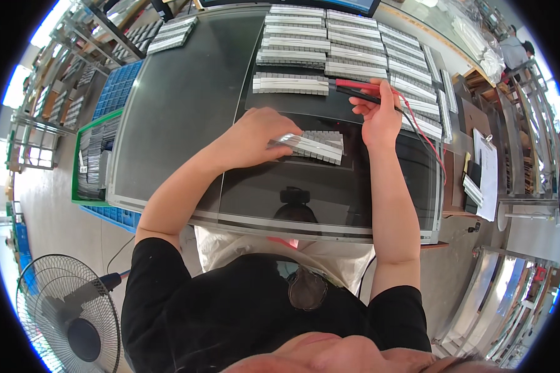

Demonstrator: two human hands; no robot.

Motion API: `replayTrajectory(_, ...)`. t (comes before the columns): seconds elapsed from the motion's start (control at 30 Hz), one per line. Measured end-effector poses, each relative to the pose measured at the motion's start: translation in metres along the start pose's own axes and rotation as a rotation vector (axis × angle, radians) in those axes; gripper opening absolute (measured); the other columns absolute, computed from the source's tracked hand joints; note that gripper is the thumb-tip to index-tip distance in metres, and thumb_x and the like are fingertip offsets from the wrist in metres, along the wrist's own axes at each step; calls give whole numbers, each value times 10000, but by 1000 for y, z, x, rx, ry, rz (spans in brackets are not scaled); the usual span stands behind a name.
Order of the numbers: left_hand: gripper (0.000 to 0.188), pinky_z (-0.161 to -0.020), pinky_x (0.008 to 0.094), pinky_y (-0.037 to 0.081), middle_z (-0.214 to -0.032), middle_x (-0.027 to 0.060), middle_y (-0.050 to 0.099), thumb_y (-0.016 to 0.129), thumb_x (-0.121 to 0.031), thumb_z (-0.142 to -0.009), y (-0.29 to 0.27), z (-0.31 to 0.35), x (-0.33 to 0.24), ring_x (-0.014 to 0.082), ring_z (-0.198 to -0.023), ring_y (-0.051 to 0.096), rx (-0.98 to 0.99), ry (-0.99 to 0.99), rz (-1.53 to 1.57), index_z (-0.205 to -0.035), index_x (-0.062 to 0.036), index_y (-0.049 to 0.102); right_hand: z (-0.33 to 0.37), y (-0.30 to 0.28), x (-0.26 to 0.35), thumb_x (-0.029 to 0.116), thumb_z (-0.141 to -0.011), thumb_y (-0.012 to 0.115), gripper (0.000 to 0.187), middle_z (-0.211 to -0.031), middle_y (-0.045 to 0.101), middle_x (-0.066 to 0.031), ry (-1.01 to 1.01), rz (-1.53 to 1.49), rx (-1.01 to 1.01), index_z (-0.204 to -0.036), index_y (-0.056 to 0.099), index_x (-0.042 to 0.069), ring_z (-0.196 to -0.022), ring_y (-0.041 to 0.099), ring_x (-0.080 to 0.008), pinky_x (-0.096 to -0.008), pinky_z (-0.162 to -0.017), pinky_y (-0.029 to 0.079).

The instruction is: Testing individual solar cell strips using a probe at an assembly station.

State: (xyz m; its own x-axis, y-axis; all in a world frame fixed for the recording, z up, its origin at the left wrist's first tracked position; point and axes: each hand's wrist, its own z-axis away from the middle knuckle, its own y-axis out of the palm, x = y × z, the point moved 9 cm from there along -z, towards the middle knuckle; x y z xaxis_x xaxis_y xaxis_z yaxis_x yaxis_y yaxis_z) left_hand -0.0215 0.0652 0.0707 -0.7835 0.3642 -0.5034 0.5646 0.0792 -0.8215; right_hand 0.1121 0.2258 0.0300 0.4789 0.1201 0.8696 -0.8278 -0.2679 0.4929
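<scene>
My left hand (260, 135) is closed round the left end of a flat strip module (317, 148), white along its length with grey segmented edges. The strip lies slightly tilted over the dark glass tabletop, and the fingers cover its left end. My right hand (379, 118) grips a pair of test probes, one red (358, 84) and one black (362, 95). The probe tips point left, at the right end of another strip module (289, 84); whether they touch it I cannot tell. Thin red and black leads run from the probes down the right side.
Rows of similar strips (356, 55) cover the table's far right, below a monitor edge (354, 6). A few strips (173, 34) lie far left. Green (76, 168) and blue crates (115, 87) stand left, a fan (68, 311) lower left, a clipboard (486, 171) right.
</scene>
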Motion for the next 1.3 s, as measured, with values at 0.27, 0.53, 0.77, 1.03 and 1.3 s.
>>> replayTrajectory(0.27,343,-869,345,347,-1048,24,563,644,-170,-713,0,2,-9,219,-983,490,31,-54,-28,-1039,-109,560,3,-2,-1,250,-890,453,270,-771,575,-116,3,26,-9,-959,518,-2,-571,611,-234,-269,-437,464)
replayTrajectory(0.53,386,-842,345,352,-1009,33,566,644,-212,-718,7,6,-14,211,-950,507,47,-24,-304,-1075,-113,535,1,2,-2,250,-890,452,272,-773,576,-117,30,38,-15,-962,519,-3,-575,612,-231,-267,-446,472)
replayTrajectory(0.77,363,-819,351,371,-1024,43,567,625,-217,-734,-17,-6,10,218,-935,518,-176,-77,-422,-1069,-109,534,0,2,-7,253,-889,460,260,-795,578,-117,51,76,7,-952,514,7,-592,617,-221,-257,-450,463)
replayTrajectory(1.03,370,-859,345,340,-1085,-14,547,597,-276,-765,-28,-27,74,184,-1009,479,-219,-136,-499,-1101,-139,528,8,12,-7,275,-894,457,283,-818,569,-105,76,229,56,-974,525,11,-616,617,-205,-242,-456,457)
replayTrajectory(1.3,338,-891,354,314,-1024,-20,581,589,-275,-770,-32,-21,44,174,-1001,483,-276,-10,-610,-1077,-142,543,7,14,-5,272,-896,453,280,-819,570,-108,50,206,76,-971,524,12,-619,617,-205,-241,-461,461)
